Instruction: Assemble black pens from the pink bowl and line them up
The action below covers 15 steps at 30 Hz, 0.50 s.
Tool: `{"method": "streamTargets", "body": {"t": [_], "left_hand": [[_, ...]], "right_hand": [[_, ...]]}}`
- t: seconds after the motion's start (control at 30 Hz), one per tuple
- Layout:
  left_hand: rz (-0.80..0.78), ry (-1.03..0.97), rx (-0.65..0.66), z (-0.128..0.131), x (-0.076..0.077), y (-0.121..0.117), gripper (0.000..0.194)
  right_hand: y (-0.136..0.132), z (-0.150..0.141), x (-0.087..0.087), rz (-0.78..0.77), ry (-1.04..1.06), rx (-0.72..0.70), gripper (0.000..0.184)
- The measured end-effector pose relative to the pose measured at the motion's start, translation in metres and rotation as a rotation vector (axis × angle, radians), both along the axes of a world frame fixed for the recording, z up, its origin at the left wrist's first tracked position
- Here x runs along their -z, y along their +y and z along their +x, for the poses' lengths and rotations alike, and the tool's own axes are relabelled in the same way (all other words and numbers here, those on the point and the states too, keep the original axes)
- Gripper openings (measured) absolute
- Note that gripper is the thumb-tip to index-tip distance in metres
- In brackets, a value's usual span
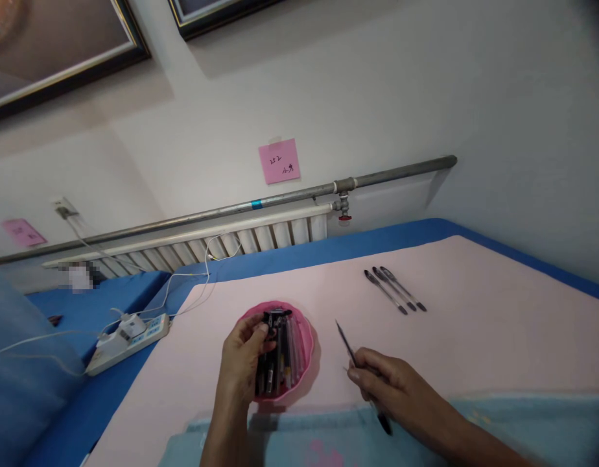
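Note:
My right hand (384,386) grips a pen (346,344) between thumb and fingers. The pen's bare tip points up and away, and its black end shows below the hand. Over the upper left part of a pink scalloped basket (306,363), my left hand (244,347) is closed in a pinch around something small and dark that I cannot make out. Many black caps and clear pen tubes (292,347) lie in the basket. To the right, farther back, 3 capped pens (394,290) lie side by side on the pink table cover (474,324).
A light blue cloth (280,441) runs along the near edge. At left, a power strip (134,344) with plugs and white cables lies on a blue surface. Behind the table are a white radiator (260,240), a metal pipe (406,172) and a wall with a pink note (279,161).

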State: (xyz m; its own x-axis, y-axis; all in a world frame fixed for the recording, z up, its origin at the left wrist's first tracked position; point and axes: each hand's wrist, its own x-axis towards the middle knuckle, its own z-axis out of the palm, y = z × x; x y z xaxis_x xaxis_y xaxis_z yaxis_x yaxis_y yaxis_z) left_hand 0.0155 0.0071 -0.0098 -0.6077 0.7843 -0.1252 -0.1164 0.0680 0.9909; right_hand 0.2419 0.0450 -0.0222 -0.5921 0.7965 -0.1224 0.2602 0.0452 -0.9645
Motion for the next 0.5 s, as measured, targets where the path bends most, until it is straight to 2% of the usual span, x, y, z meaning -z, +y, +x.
{"method": "streamTargets", "body": {"t": [0.07, 0.13, 0.3, 0.5], "left_hand": [[0.056, -0.252, 0.086, 0.011, -0.002, 0.001, 0.024], [0.074, -0.363, 0.155, 0.023, -0.004, 0.001, 0.025], [0.080, -0.485, 0.198, 0.045, -0.006, 0.000, 0.026], [0.094, -0.495, 0.228, 0.053, -0.007, 0.000, 0.028]], "right_hand": [[-0.003, -0.001, 0.001, 0.016, -0.028, -0.077, 0.024], [-0.005, -0.003, 0.003, 0.031, -0.056, -0.145, 0.023], [-0.005, -0.003, 0.007, 0.122, -0.103, -0.193, 0.021], [-0.005, -0.002, 0.007, 0.192, -0.117, -0.208, 0.020]]}}
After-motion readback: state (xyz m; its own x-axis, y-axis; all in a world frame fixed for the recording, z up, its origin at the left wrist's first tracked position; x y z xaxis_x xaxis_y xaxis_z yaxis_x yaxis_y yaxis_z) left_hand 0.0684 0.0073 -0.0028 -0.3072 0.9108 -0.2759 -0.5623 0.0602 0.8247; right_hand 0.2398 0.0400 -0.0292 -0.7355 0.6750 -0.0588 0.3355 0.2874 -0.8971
